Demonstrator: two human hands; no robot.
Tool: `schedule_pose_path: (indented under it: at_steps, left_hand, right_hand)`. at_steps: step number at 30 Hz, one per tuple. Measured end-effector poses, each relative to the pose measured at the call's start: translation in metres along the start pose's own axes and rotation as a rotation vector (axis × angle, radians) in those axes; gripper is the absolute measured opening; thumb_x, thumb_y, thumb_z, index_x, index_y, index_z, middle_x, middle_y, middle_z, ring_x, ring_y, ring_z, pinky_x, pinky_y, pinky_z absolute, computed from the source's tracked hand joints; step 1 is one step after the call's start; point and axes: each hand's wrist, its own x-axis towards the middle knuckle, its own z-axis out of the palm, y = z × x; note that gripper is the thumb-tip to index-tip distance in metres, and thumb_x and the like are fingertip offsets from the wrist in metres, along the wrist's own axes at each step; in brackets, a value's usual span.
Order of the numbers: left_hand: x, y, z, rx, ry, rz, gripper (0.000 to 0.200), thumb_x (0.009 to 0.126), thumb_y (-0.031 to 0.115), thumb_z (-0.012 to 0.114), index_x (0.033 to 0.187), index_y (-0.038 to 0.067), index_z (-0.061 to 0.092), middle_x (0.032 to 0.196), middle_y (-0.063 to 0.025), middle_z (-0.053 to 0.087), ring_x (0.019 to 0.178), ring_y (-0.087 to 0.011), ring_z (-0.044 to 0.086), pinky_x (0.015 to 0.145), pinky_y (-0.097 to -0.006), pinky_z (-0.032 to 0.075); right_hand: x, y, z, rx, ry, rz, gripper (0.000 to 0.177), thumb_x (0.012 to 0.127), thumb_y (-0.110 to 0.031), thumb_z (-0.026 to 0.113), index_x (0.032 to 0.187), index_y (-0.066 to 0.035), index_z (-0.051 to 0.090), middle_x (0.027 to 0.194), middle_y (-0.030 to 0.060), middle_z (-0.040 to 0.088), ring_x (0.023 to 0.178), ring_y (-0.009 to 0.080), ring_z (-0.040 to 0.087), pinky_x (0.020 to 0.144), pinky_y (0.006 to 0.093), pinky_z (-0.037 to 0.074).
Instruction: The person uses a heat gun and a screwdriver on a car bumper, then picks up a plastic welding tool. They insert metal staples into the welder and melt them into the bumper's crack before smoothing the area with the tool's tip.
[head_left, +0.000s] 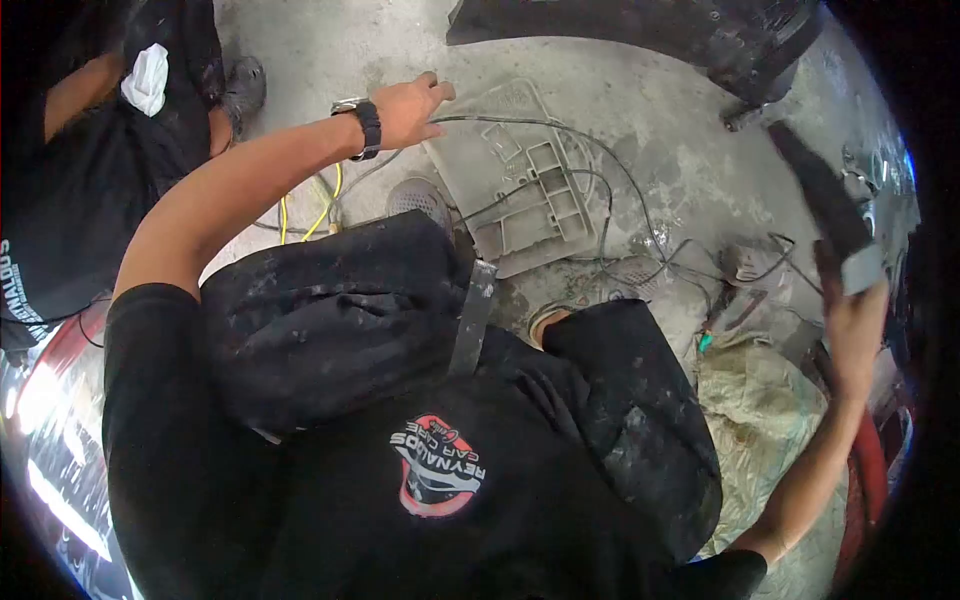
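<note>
My left hand (405,115), wearing a black watch on the wrist, reaches out over the floor with thumb and fingers apart. A black cable (560,125) runs past its fingertips. Below and beside that hand lies a grey moulded plastic panel (465,160) with raised ribs and square pockets. At the far right, my right hand (853,325) grips a long dark flat block (825,190) by its light grey end. The block points up and away from me, and the fingers around it are partly blurred.
A black curved panel (620,25) lies on the concrete at the top. Another person (110,180) holding a white cloth (147,80) is at left. Yellow cables (330,205), a woven sack (750,410) and a flat metal strip (472,320) by my lap are close by.
</note>
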Motion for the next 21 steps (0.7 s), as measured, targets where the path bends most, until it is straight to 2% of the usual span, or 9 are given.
schedule_pose_path:
  at_steps: [3,4,7,11,12,15,16,18,21]
  left_hand:
    - [0.014,-0.013,0.014,0.029,-0.085,0.078,0.022,0.089,0.021,0.069,0.105,0.007,0.063,0.105,-0.0141,0.065,0.090,-0.0363,0.066,0.076,-0.0480,0.053]
    - [0.017,-0.015,0.017,0.010,-0.104,0.078,0.021,0.090,0.021,0.068,0.105,0.007,0.063,0.103,-0.0141,0.065,0.090,-0.0365,0.066,0.076,-0.0480,0.053]
    - [0.032,-0.025,0.013,-0.017,-0.081,0.070,0.019,0.092,0.022,0.063,0.104,0.007,0.063,0.100,-0.0140,0.066,0.090,-0.0369,0.066,0.076,-0.0480,0.052]
    - [0.032,-0.020,0.012,-0.061,0.044,-0.004,0.019,0.093,0.022,0.063,0.105,0.008,0.063,0.099,-0.0137,0.065,0.089,-0.0364,0.065,0.078,-0.0466,0.053]
    - [0.036,-0.022,0.013,-0.068,0.071,-0.026,0.019,0.093,0.023,0.064,0.105,0.008,0.063,0.100,-0.0133,0.065,0.089,-0.0363,0.065,0.078,-0.0464,0.053]
    - [0.036,-0.018,0.015,-0.075,0.112,-0.029,0.019,0.093,0.023,0.065,0.107,0.010,0.063,0.103,-0.0125,0.063,0.090,-0.0361,0.065,0.078,-0.0460,0.053]
    - [0.038,-0.011,0.012,-0.074,0.118,-0.014,0.019,0.093,0.023,0.065,0.107,0.010,0.063,0.104,-0.0123,0.063,0.090,-0.0360,0.065,0.078,-0.0458,0.054]
    - [0.037,0.000,0.002,-0.046,0.049,0.070,0.018,0.093,0.022,0.065,0.107,0.011,0.063,0.106,-0.0125,0.061,0.091,-0.0360,0.065,0.078,-0.0460,0.054]
    - [0.026,0.012,0.002,0.048,-0.096,0.116,0.014,0.094,0.021,0.063,0.105,0.011,0.064,0.105,-0.0128,0.060,0.092,-0.0351,0.065,0.078,-0.0460,0.054]
  right_hand:
    - [-0.001,-0.006,0.068,0.252,-0.101,0.035,0.030,0.089,-0.012,0.075,0.112,0.006,0.067,0.102,0.0156,0.074,0.090,0.0198,0.070,0.083,0.0343,0.052]
    - [0.001,-0.024,0.082,0.263,-0.057,0.015,0.026,0.088,-0.011,0.074,0.107,0.006,0.069,0.094,0.0147,0.075,0.083,0.0172,0.069,0.077,0.0337,0.053]
    - [0.008,-0.025,0.119,0.378,-0.102,0.140,0.027,0.088,-0.010,0.073,0.108,0.007,0.068,0.091,0.0135,0.074,0.081,0.0135,0.065,0.075,0.0322,0.052]
    - [0.012,-0.036,0.126,0.493,-0.127,0.287,0.031,0.088,-0.016,0.074,0.106,0.008,0.068,0.082,0.0058,0.069,0.077,0.0121,0.059,0.073,0.0307,0.050]
    - [0.012,-0.035,0.133,0.553,-0.034,0.252,0.028,0.088,-0.018,0.075,0.100,0.006,0.069,0.074,0.0018,0.065,0.068,0.0106,0.057,0.064,0.0292,0.048]
    - [0.015,-0.046,0.128,0.498,-0.122,0.473,0.022,0.089,-0.018,0.074,0.093,0.003,0.068,0.066,-0.0012,0.059,0.057,0.0079,0.052,0.053,0.0277,0.042]
    - [0.015,-0.046,0.130,0.512,-0.121,0.464,0.022,0.089,-0.018,0.075,0.091,0.002,0.068,0.065,-0.0021,0.057,0.054,0.0072,0.050,0.050,0.0273,0.039]
    - [0.014,-0.043,0.136,0.541,-0.113,0.445,0.020,0.088,-0.019,0.075,0.088,0.000,0.067,0.062,-0.0039,0.054,0.050,0.0058,0.046,0.046,0.0266,0.034]
    - [0.018,-0.046,0.140,0.612,-0.107,0.377,0.025,0.088,-0.023,0.075,0.086,0.001,0.067,0.061,-0.0037,0.054,0.050,0.0067,0.048,0.047,0.0271,0.036]
